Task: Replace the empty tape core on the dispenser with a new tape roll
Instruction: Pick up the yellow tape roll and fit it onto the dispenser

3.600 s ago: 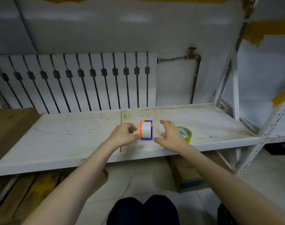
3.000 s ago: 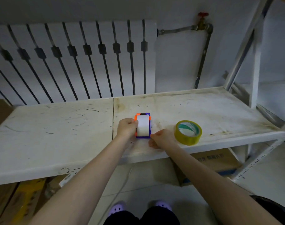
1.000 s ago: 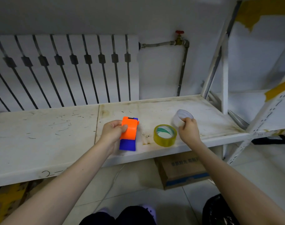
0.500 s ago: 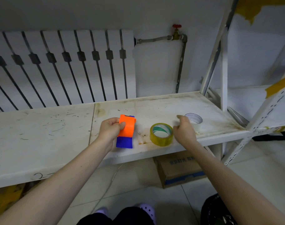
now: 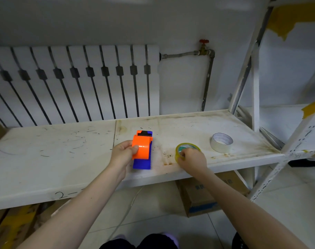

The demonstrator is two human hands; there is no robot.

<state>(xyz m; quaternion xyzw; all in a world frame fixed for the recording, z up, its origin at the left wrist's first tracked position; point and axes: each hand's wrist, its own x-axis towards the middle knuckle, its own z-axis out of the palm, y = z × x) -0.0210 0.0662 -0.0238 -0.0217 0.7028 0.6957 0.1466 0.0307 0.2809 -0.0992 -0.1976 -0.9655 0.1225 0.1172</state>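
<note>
An orange and blue tape dispenser (image 5: pixel 142 150) lies on the white shelf (image 5: pixel 63 159), and my left hand (image 5: pixel 123 155) grips its orange left side. To its right sits a yellow tape roll (image 5: pixel 186 147) lying flat. My right hand (image 5: pixel 192 159) has its fingers closed on the roll's near rim, covering its front part. Further right, the empty white tape core (image 5: pixel 221 142) stands alone on the shelf with nothing touching it.
A white radiator (image 5: pixel 77 83) and a pipe with a red valve (image 5: pixel 204 45) line the wall behind. Shelf uprights (image 5: pixel 254 83) rise at the right. A cardboard box (image 5: pixel 199 196) sits on the floor under the shelf's front edge.
My right hand set the white core down at the right, let go, and moved left onto the yellow roll. My left hand kept holding the dispenser.
</note>
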